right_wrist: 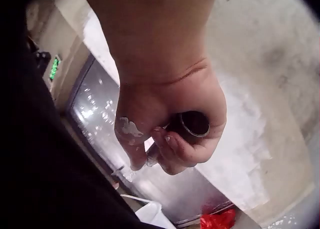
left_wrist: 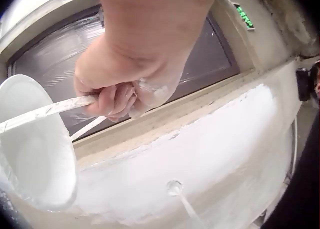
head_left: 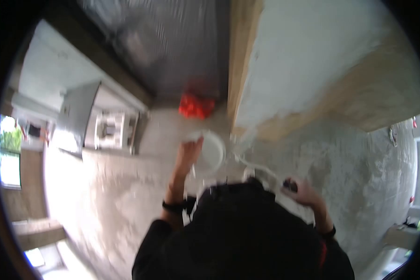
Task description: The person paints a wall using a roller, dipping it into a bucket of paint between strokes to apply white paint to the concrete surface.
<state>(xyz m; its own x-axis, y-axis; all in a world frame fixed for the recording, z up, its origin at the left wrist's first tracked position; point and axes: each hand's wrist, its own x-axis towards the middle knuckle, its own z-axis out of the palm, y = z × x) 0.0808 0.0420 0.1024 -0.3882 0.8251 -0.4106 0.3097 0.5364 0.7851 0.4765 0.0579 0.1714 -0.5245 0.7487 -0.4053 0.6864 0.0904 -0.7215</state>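
My left hand (head_left: 189,153) grips the bail of a white bucket (head_left: 211,151), fingers curled round it. In the left wrist view the white strap-like bail (left_wrist: 47,111) runs out of the fist, and the bucket's pale inside shows at the left. White smears mark the fingers there. Off to the right, my right hand (head_left: 305,192) holds a tool by its dark round handle (right_wrist: 196,124); the hand hides most of the tool, so its kind I cannot tell. More white residue sits on the thumb side of this hand.
A plastic-covered dark door (head_left: 182,51) stands ahead, with a red plastic bag (head_left: 196,106) at its foot. To its right rises a wall (head_left: 308,51) with white coating. A white stool-like frame (head_left: 114,130) is at left. A white hose (head_left: 252,163) lies near the bucket.
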